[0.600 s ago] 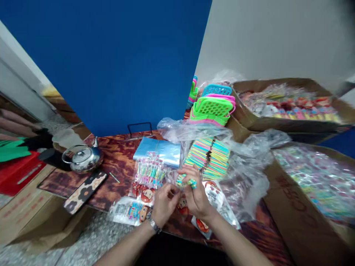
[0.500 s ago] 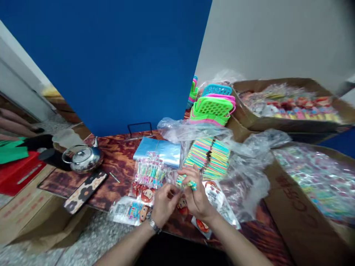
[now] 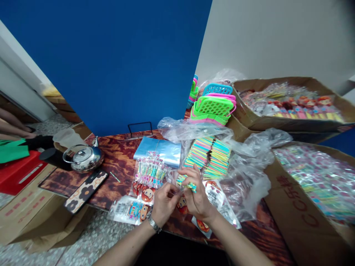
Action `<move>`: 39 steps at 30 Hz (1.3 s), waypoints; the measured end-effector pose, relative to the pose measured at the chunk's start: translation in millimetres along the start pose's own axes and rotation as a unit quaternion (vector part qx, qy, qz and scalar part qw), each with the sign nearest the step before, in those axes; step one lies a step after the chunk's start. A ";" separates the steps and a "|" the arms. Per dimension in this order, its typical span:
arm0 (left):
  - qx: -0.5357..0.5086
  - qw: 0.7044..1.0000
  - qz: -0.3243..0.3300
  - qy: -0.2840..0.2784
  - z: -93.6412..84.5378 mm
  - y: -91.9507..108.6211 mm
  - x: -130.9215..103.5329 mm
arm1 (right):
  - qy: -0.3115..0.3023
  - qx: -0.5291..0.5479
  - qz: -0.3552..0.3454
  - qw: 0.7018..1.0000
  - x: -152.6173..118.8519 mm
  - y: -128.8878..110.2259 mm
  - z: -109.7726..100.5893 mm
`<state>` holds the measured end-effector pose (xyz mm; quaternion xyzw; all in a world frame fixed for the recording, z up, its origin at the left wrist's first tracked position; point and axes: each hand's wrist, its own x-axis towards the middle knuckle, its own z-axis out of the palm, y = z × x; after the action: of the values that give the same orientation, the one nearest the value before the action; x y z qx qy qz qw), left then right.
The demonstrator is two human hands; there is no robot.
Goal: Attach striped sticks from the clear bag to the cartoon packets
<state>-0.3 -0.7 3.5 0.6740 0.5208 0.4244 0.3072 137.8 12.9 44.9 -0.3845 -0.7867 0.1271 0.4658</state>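
Note:
Over the table's front edge, my right hand [image 3: 199,197] is closed round a bundle of thin coloured sticks [image 3: 191,187]; their yellow, green and blue ends poke out between the fingers. My left hand [image 3: 165,202] is beside it, thumb and fingers pinched on the clear edge of a plastic bag, partly hidden by the fingers. A printed cartoon face [image 3: 182,205] shows between the hands. Left of them lies a clear packet of filled sticks [image 3: 151,173], with a printed pouch [image 3: 129,210] below. Behind my right hand is a large pile of coloured sticks [image 3: 209,155] in an open plastic bag.
Blue plastic sleeves [image 3: 158,149] lie behind the packet. A kettle [image 3: 85,157] and a flower-patterned phone [image 3: 86,192] are at the left. Small baskets [image 3: 213,107] are stacked at the back. Cardboard boxes [image 3: 294,207] with packed goods stand at the right. Another person's legs show far left.

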 end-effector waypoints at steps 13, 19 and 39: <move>0.002 1.000 0.002 0.013 2.6 1.9 -2.3 | 0.003 0.011 -0.013 1.000 -0.1 0.0 -1.9; 0.008 1.000 0.002 0.004 5.5 5.4 -2.4 | 0.012 0.012 -0.016 1.000 -4.5 2.8 -5.8; 0.011 1.000 0.001 -0.002 11.3 8.0 -2.8 | 0.016 0.009 -0.020 1.000 -8.9 6.2 -11.3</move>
<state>13.0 -5.3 4.5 0.6783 0.5241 0.4182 0.3006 152.7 8.8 41.9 -0.3665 -0.7854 0.1182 0.4846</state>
